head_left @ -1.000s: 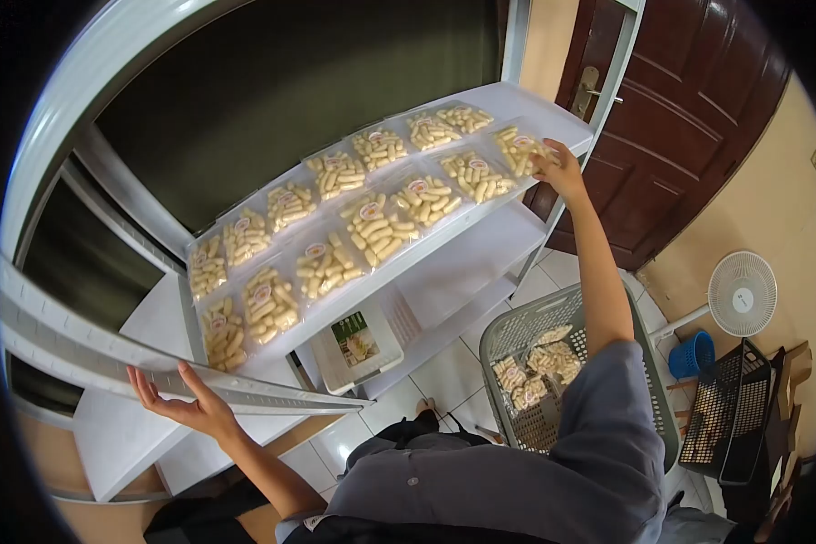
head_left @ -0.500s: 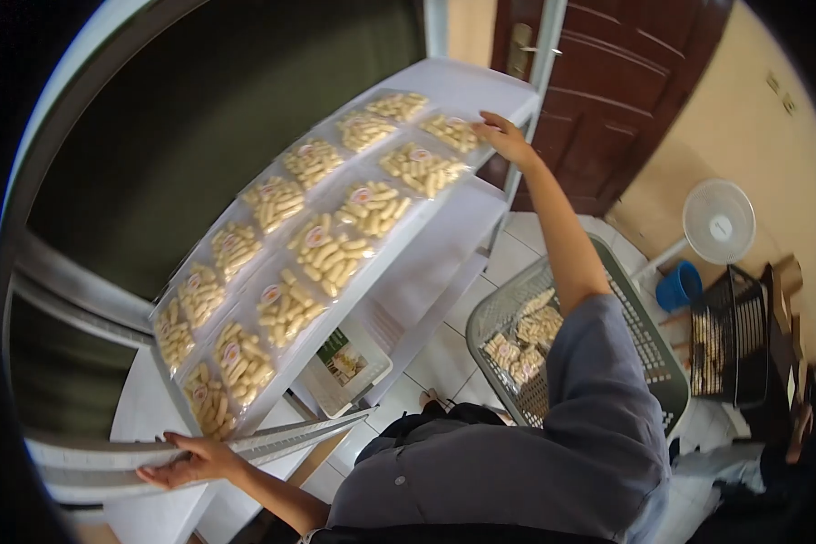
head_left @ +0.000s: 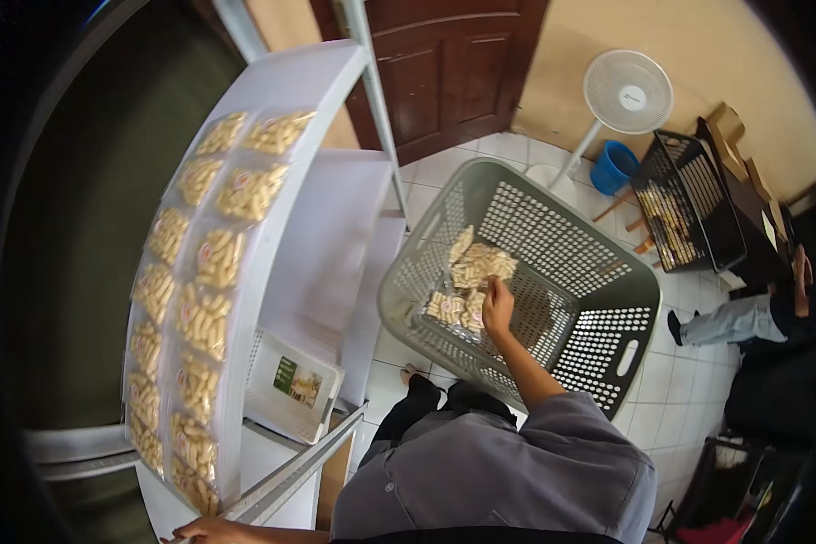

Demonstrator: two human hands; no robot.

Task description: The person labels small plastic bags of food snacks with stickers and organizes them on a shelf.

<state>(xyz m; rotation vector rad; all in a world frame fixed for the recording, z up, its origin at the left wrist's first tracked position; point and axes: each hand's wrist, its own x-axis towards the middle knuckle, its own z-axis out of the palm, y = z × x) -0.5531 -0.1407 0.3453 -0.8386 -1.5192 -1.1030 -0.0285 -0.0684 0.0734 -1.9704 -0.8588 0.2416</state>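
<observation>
My right hand reaches down into a large grey-green plastic basket. Its fingers are drawn together beside clear packs of pale stick-shaped snacks; whether a pack is between them is hidden. At the bottom edge of the view, partly cut off, my left hand is around the metal rail of the rack. On the white shelf to the left, two rows of similar snack packs lie flat, several with round labels.
Under the shelf sits a white crate with a printed picture. Beyond the basket stand a white fan, a blue bucket and a black crate holding snacks. Another person's leg shows at the right. A brown door is behind.
My right hand has left the far end of the shelf and come down into the basket. The view has turned right, bringing the basket to the middle. My left hand stays by the rail.
</observation>
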